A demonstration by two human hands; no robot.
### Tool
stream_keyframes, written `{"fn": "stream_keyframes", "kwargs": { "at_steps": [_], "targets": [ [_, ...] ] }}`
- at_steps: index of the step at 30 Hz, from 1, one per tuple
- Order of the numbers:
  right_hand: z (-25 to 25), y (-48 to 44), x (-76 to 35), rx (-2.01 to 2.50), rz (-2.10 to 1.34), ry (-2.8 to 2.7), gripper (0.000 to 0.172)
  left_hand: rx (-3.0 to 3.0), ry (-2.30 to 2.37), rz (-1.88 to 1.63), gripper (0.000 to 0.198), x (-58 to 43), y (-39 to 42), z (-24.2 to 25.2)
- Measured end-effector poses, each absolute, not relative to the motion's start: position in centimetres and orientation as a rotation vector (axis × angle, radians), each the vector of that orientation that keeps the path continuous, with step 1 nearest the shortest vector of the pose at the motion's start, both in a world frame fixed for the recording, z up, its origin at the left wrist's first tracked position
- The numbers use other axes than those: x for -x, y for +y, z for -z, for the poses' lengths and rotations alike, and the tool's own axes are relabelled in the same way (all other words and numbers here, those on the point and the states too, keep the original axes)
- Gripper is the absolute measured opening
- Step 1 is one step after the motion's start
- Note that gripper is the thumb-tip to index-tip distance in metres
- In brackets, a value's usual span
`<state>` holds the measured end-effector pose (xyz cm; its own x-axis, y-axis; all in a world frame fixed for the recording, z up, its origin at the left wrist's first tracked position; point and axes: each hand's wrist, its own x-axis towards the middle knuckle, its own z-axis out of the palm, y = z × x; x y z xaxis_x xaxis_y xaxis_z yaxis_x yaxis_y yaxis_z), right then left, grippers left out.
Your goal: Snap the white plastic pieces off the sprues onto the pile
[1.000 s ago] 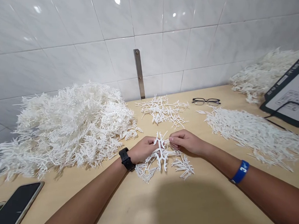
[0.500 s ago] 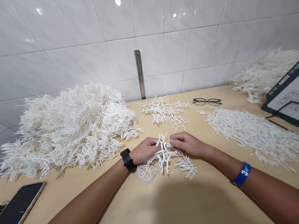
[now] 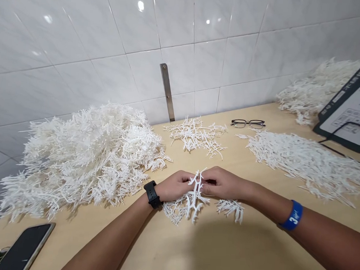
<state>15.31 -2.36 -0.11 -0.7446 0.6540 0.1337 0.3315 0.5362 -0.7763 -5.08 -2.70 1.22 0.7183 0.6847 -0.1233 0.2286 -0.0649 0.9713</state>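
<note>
My left hand is closed on a white branching plastic piece that stands up between my two hands. From the other side, my right hand has its fingers pinched together at the same piece. Its fingertips meet the piece close to the left fingers, partly hidden. Under and beside my hands lie more white branched strands, some showing below the right wrist. A small loose heap of branched pieces rests just beyond my hands.
A tall pile of white branched pieces fills the left. A flat spread of thin white pieces lies right, with glasses behind it. A printed box and another white pile stand far right. A phone lies front left.
My right hand has closed in on the branching piece and now grips it near the left fingers. The piece has turned and sits slightly lower in view.
</note>
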Motion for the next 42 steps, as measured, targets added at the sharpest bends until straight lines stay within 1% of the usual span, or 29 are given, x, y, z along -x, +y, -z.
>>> {"fn": "stream_keyframes", "kwargs": {
  "at_steps": [4, 12, 17, 27, 36, 42],
  "targets": [
    [0.1, -2.5, -15.2, 0.826, -1.073, -2.403, 0.032, -1.642, 0.771, -0.434, 0.038, 5.1, -2.7, -0.8],
    [-0.3, -2.7, -15.2, 0.740, -1.521, -2.150, 0.038, -1.557, 0.770, -0.444, 0.040, 5.2, -2.6, -1.2],
    [0.2, -2.1, -15.3, 0.651, -1.692, -2.019, 0.041, -1.521, 0.736, -0.418, 0.039, 5.4, -2.1, -1.0],
    [0.3, -1.6, -15.4, 0.581, -1.785, -2.012, 0.044, -1.499, 0.686, -0.326, 0.041, 5.5, -1.8, -1.4],
    [0.2, -1.5, -15.4, 0.555, -1.852, -1.901, 0.042, -1.453, 0.723, -0.319, 0.041, 5.7, -1.6, -1.5],
    [0.4, -1.7, -15.2, 0.600, -1.844, -1.851, 0.041, -1.546, 0.748, -0.317, 0.040, 5.4, -2.1, -1.8]
  ]
}}
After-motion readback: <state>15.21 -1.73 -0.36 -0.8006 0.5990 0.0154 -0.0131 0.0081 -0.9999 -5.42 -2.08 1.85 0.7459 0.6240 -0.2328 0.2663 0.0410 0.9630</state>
